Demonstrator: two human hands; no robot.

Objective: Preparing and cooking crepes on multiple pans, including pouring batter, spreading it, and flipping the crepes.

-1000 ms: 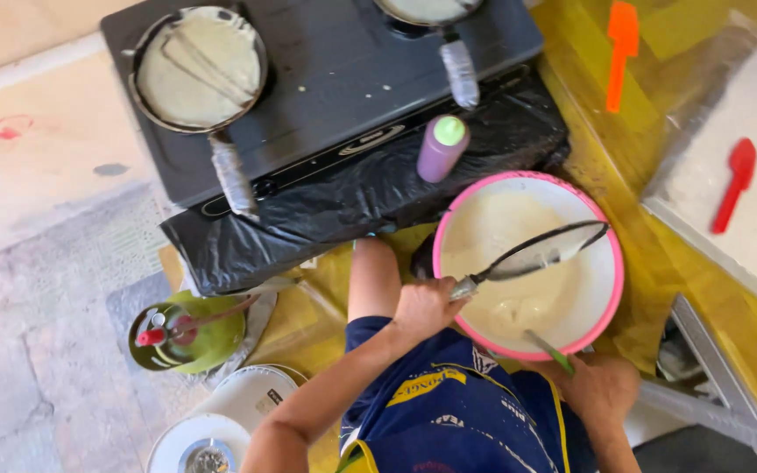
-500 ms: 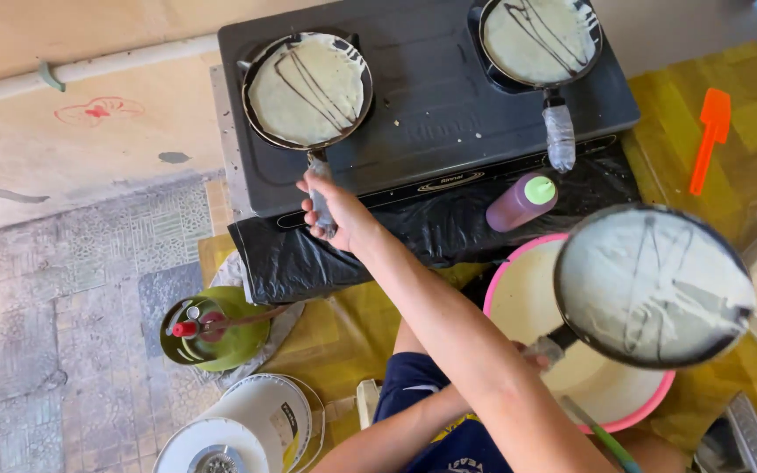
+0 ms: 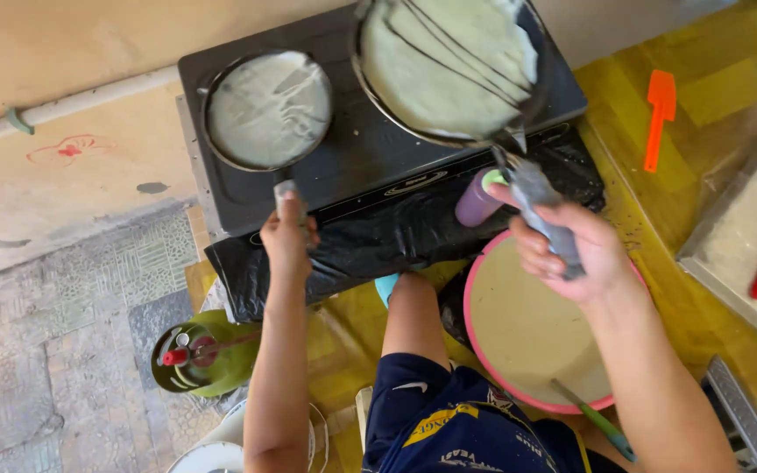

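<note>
The right hand (image 3: 571,250) is wrapped tight around the handle of a raised pan (image 3: 449,70), held over the stove's (image 3: 370,166) right side. The pan looks light and stiff, its thin batter layer soft and fragile; the handle is the place to hold. Its long axis runs from the hand up-left. The left hand (image 3: 289,241) pinches the left pan's (image 3: 266,109) handle; that pan sits on the stove's left half.
</note>
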